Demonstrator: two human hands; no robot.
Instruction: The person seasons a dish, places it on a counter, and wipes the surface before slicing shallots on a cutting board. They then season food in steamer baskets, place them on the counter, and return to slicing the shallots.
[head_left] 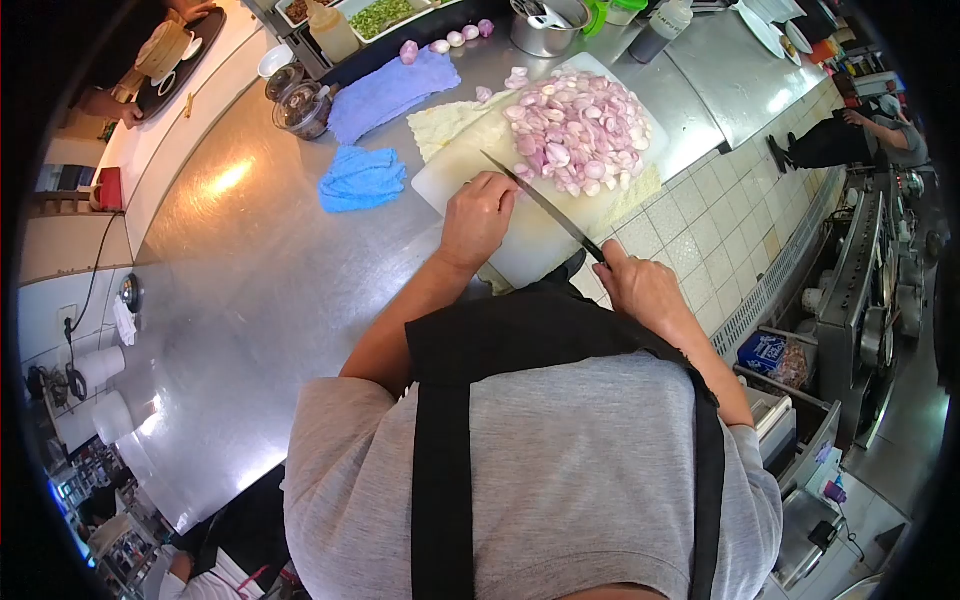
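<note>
My right hand (640, 285) is wrapped round the handle of a kitchen knife (545, 205), whose blade slants across the white cutting board (530, 250) with the tip pointing far left. Close beside the blade, my left hand (478, 220) rests on the board with its fingers curled together; whatever it may hold is hidden under them. A big heap of peeled pinkish shallots (580, 130) covers the far right part of the board, just beyond the blade. Under the board lies a pale yellow cloth (440, 128).
Left of the board are a blue cloth (362, 180), a purple cloth (395, 90) and lidded jars (302, 108) on the steel table (260, 290). Several unpeeled shallots (456, 39), a metal pot (548, 30) and a dark sauce bottle (660, 30) stand behind. A person (850, 135) is at far right.
</note>
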